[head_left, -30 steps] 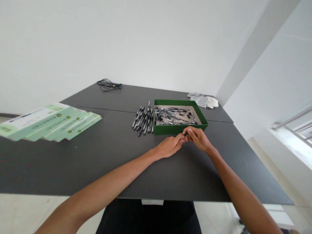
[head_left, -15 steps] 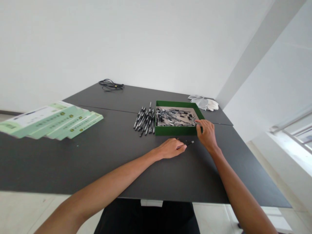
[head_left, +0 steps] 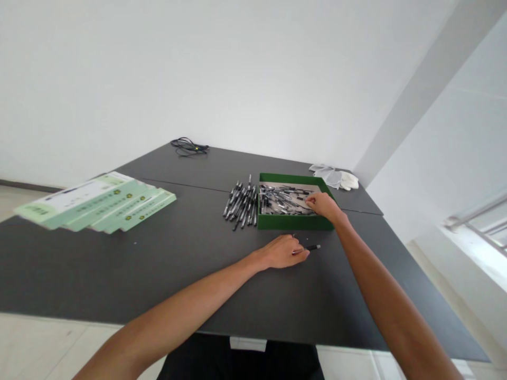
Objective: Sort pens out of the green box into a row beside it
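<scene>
Right hand [head_left: 321,206] has moved forward over the green tray [head_left: 295,224], fingertips [head_left: 308,198] down among loose pens [head_left: 285,199], can't tell if gripping any. Left hand [head_left: 280,252] nearer, low over black tabletop [head_left: 166,274], fingers closed on black pen [head_left: 312,247], its end sticking out. Bunch of pens [head_left: 240,207] lies side by side left of tray, many still loose inside

There's room to pass along the matte black tabletop [head_left: 178,264] in front of the green cardboard tray [head_left: 295,223]. Loose black pens [head_left: 241,207] crowd its left wall, and its raised rim blocks any low approach.
</scene>
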### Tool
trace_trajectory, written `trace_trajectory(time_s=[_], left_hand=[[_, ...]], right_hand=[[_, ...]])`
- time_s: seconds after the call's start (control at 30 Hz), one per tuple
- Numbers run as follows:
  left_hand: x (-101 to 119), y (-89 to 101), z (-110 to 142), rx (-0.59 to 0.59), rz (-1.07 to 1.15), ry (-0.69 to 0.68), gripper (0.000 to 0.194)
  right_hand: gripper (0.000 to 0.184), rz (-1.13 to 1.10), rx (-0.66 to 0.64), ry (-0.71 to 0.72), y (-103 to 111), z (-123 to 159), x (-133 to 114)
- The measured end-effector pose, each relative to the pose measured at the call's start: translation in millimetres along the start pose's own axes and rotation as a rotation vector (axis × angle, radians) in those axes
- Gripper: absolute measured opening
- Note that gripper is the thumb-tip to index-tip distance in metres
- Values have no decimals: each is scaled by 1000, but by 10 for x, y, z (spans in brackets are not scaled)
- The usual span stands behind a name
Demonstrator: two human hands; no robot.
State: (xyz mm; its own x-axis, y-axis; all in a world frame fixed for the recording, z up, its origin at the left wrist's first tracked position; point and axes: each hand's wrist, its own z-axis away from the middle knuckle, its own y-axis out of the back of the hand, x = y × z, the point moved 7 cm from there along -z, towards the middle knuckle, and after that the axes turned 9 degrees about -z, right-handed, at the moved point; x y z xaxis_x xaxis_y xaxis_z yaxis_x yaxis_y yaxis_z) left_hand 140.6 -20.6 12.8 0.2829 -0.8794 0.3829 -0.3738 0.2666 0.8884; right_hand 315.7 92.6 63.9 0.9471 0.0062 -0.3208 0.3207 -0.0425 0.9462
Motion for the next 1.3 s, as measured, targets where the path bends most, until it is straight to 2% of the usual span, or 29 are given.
trace_trajectory(time_s=[0.07,0.17,0.43,0.6,0.83,1.0,1.1,1.2,1.3], left_hand=[[-19,3,6,6,35,34,51],[-31,4,12,5,65,62,50],[0,29,1,17,63,13,46],[-27,74,14,35,96,70,49],[-43,110,32,70,150,81,53],[-91,90,29,90,201,92,55],[-123,88,28,109,237,109,57],[-151,94,32,118,284,133,61],[-185,109,32,128,325,156,64]], right_hand=[[22,66,-57,-93,-83,-137,-6],[19,113,-70,-142,-161,-271,-24],[15,122,-128,-93,-286,-331,29],[19,84,-87,-60,-239,-321,47],[38,14,62,5,-104,-274,39],[21,78,6,-16,-160,-203,43],[21,89,11,-20,-133,-160,13],[29,54,144,-17,36,-120,-36],[36,-177,440,-1,328,29,-64]])
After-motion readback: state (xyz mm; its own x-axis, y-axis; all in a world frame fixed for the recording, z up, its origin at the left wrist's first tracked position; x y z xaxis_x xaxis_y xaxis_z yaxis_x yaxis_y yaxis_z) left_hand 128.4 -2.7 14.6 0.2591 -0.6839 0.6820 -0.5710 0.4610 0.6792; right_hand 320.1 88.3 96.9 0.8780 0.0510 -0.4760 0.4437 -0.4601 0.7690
